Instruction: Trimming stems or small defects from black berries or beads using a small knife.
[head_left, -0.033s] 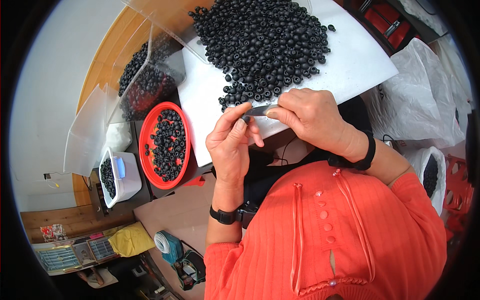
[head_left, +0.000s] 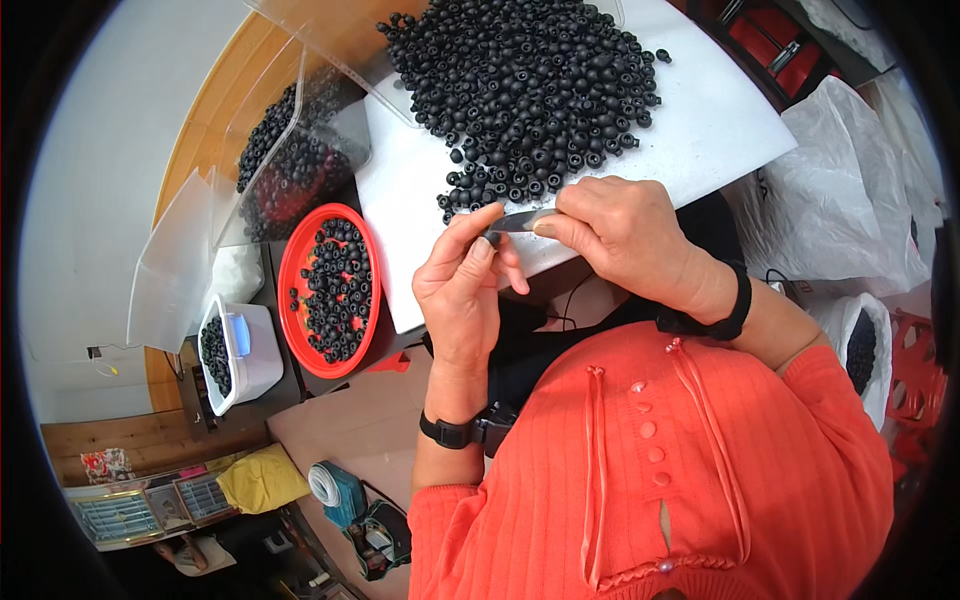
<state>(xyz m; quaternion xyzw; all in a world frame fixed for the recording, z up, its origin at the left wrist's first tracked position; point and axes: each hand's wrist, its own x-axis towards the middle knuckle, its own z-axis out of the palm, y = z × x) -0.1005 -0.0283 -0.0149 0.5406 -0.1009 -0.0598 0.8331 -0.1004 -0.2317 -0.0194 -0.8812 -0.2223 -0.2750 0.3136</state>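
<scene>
My left hand (head_left: 465, 290) pinches a small black round part (head_left: 491, 238) between thumb and fingertips. My right hand (head_left: 625, 235) grips a thin grey metal blade (head_left: 522, 220), and its tip touches that part. Both hands hover over the near edge of a white board (head_left: 720, 130). A large heap of small black ring-shaped parts (head_left: 530, 90) lies on the board just beyond my fingers. Each wrist wears a black band.
A red bowl (head_left: 298, 255) left of the board holds several black parts. Beyond it lies a clear plastic bag of black parts (head_left: 290, 150), nearer me a white tub (head_left: 262, 350) with more. White plastic sacks (head_left: 840, 200) stand at the right, one open sack (head_left: 862, 350) showing black parts.
</scene>
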